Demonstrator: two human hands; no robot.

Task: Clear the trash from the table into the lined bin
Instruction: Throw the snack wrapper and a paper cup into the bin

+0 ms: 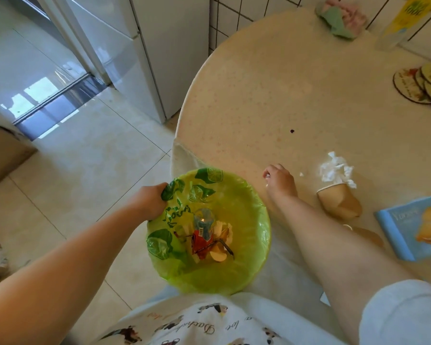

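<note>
At the near edge of the round table [271, 78], bin held up vs the rim. Table top mostly bare on the left half; trash sits on the right near side.

Lined bin [249, 195]: green printed liner, already has wrappers + scraps at the bottom, plenty of room. It sits just below/beside the table edge, mouth open upward.

Left hand [151, 202] is clamped on the bin rim + liner at the left side, carrying/steadying it. Right hand [279, 180] rests on the table near the edge, fingers curled closed round something small and white, prob a paper scrap; can't tell exactly what.

Still on table, big to small: blue snack box [403, 232] far right (may not be trash, unclear), tipped paper cup [339, 202] on its side, crumpled tissue [336, 170] touching the cup mouth, one tiny white scrap [301, 174] between hand and tissue, dark speck [292, 131] further out.

Judgement: partway done, light bits next.

Risks:
- one-hand grip on the rim only → bin can tilt, dump contents on the floor
- liner pinched on one side → may slip into the bin
- sweeping scraps → gap btw table edge and bin, bits fall thru
- cup may hold dregs, rolls easily
- tissue is light, may drift off when dropped
</note>
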